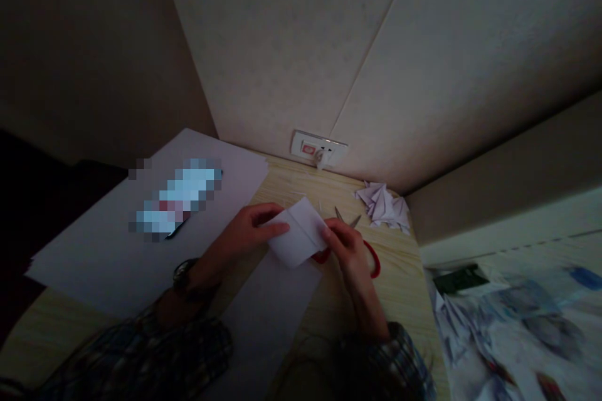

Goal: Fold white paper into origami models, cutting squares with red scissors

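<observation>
A small white sheet of folded paper (301,235) is held up between my two hands, with a crease running across it. My left hand (256,225) pinches its left edge, thumb on top. On the right edge, my right hand (345,241) grips it between thumb and fingers. Red-handled scissors (375,261) lie on the table under and beside my right hand, blades pointing to the wall and partly hidden. Below the folded piece, a larger strip of white paper (268,313) rests on the table.
A stack of white paper (226,182) lies at the left with a lit phone (183,194) on it. Folded paper pieces (383,205) sit by the wall at the right. A wall socket (318,147) holds a plug. Right of the table (404,301) is a cluttered lower surface.
</observation>
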Demonstrator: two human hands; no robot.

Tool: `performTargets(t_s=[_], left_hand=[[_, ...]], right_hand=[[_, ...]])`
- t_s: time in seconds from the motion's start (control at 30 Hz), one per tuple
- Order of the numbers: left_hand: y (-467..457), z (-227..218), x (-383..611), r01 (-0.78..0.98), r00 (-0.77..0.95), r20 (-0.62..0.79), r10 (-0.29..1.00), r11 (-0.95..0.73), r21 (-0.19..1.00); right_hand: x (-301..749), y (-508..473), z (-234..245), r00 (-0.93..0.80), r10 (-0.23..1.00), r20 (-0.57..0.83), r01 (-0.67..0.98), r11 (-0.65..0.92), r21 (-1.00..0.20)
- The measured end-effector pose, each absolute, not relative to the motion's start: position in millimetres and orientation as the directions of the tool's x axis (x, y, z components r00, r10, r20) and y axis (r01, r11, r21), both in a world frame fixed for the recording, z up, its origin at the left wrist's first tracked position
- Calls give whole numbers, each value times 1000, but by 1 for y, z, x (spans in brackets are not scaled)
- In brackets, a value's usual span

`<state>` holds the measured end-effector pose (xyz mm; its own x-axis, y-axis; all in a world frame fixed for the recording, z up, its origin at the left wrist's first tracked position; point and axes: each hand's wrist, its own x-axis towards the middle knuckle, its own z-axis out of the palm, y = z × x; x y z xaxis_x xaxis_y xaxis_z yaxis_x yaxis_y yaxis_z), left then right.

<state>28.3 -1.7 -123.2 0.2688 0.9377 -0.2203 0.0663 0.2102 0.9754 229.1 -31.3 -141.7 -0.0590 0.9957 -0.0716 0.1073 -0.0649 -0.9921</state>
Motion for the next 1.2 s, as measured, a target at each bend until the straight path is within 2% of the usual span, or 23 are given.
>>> performTargets(t_s=[0.13, 0.2, 0.43, 0.67, 1.2], left_hand=[[-3, -126, 29, 3, 149, -232, 961, 234, 972], [-3, -126, 29, 26, 123, -221, 967, 220, 975], [-2, -123, 31, 191, 133, -145, 981, 118, 974], [-4, -126, 29, 282, 173, -114, 978, 62, 958], [-3, -124, 29, 307, 95, -125, 988, 90, 948]], right_hand=[[225, -30, -144, -90, 985, -150, 138, -137, -981], [222, -30, -146, -113, 980, -164, 133, -149, -980], [220, -29, -147, -128, 975, -179, 191, -153, -970], [219, -30, -143, -137, 971, -198, 174, -173, -969], [220, -29, -150, -121, 973, -198, 105, -186, -977]])
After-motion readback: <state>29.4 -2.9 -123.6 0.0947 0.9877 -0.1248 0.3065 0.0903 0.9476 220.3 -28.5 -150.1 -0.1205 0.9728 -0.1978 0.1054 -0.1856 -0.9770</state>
